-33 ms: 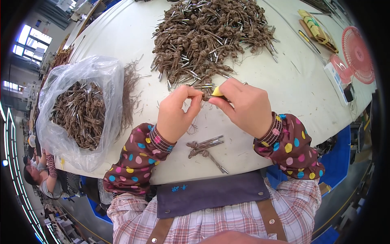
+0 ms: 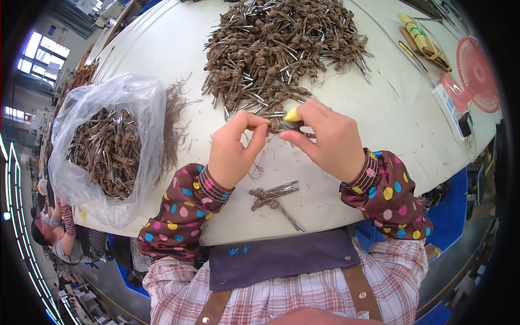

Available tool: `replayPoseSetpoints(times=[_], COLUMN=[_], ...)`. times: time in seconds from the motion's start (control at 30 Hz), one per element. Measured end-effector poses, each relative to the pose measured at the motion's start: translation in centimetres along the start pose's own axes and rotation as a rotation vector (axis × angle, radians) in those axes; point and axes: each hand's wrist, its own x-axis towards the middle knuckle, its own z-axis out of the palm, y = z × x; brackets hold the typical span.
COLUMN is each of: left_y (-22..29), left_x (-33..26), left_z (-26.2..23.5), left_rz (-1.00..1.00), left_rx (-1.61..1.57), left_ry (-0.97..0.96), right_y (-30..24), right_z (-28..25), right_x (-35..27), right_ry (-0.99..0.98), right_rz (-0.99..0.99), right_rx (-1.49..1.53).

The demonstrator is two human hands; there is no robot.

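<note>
- The left hand pinches one knotted brown cord piece between thumb and forefinger, just above the counter, near the middle of its near edge.
- The right hand is closed around a small yellow-handled tool, its fingers narrow and the tool's tip meeting the same piece.
- The cord piece lies roughly crosswise, its long axis running left to right between the two hands; which end carries the metal tip I cannot tell, since fingers hide it.
- A few pieces lie together close to the near edge, below the hands, long axes slanting left to right.
- A large heap of knotted cords with metal tips covers the far middle of the counter; judging by its size, most of the work is left.
- A clear plastic bag at the left edge holds many more such pieces.
</note>
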Motion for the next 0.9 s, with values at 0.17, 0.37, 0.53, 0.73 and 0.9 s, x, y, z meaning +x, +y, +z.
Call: replayPoseSetpoints(times=[0.17, 0.37, 0.53, 0.73, 0.9], left_y=[-0.1, 0.8, 0.0, 0.0, 0.3], left_x=[0.9, 0.7, 1.1, 1.8, 1.5], left_z=[-0.8, 0.0, -0.4, -1.2, -0.9], left_rz=[-0.301, -0.191, 0.298, 0.621, 0.405], left_rx=[-0.482, -0.330, 0.277, 0.617, 0.370], left_ry=[-0.095, -0.073, 0.009, 0.123, 0.053], right_y=[1.4, 1.4, 1.9, 2.6, 3.4], right_z=[0.3, 0.1, 0.1, 0.6, 1.3], right_x=[0.1, 0.4, 0.5, 0.2, -0.2], right_ry=[-0.115, -0.245, -0.303, -0.416, -0.470], right_rz=[0.168, 0.375, 0.478, 0.630, 0.595], right_rx=[0.206, 0.371, 0.521, 0.767, 0.936])
